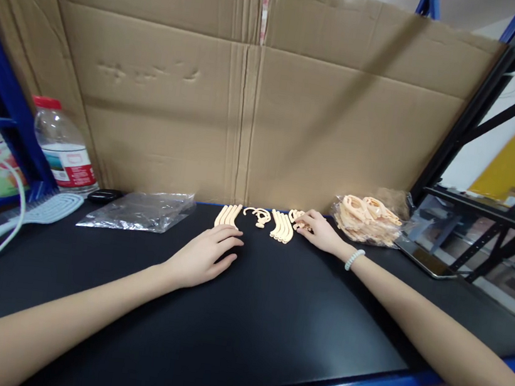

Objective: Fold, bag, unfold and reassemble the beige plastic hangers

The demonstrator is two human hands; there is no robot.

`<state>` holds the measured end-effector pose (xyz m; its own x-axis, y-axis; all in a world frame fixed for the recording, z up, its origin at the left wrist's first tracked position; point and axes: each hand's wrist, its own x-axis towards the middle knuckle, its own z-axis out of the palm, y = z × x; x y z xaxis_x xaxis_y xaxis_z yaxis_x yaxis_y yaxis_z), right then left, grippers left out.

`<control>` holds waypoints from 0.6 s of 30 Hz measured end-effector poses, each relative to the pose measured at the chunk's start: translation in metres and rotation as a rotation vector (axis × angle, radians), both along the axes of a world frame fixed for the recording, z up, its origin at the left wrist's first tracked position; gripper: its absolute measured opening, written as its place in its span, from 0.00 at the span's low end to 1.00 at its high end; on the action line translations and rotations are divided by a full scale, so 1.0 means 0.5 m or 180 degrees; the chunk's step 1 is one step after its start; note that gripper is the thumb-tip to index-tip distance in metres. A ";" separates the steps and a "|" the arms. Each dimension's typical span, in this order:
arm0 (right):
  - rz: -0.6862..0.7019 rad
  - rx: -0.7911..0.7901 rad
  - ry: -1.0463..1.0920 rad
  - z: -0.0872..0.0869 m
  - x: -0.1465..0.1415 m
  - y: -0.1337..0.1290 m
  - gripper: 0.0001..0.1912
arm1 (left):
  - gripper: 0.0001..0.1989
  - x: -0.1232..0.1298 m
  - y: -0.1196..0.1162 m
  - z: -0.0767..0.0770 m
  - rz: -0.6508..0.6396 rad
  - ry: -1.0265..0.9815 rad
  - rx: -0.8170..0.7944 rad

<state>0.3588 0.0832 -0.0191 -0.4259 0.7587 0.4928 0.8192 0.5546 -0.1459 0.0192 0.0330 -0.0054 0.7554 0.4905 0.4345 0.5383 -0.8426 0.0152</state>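
Observation:
My left hand (204, 254) rests on the black tabletop with its fingers loosely stretched out and nothing in them. Its fingertips lie at the lower ends of several curved beige strips (228, 214), set side by side. A matching row of curved strips (282, 226) is to the right. Between the rows sit small curved and looped beige pieces (262, 218). My right hand (321, 232), with a pale beaded bracelet (354, 259) at its wrist, has its fingers bent down onto a cluster of small beige pieces (296, 214). The fingers partly hide what they grip.
A clear bag of beige pieces (368, 220) sits at the back right, beside a phone (425, 258). On the left are a flat plastic bag (141, 210), a bottle (66, 152), a hairbrush (54, 207) and a white cable (19, 222). Cardboard (166, 92) walls the back.

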 end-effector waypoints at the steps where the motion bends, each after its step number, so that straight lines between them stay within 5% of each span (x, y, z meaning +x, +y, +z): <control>1: -0.0016 0.0030 0.0002 -0.001 0.000 -0.001 0.11 | 0.13 0.000 0.000 0.000 -0.0002 0.0006 -0.0004; 10: -0.0636 0.0157 0.0186 -0.009 0.026 -0.005 0.21 | 0.13 0.001 0.000 0.002 -0.0017 -0.0009 -0.0046; 18: -0.0306 -0.0041 0.0216 -0.018 0.030 0.003 0.16 | 0.13 0.001 0.000 0.000 -0.0039 -0.0126 -0.0120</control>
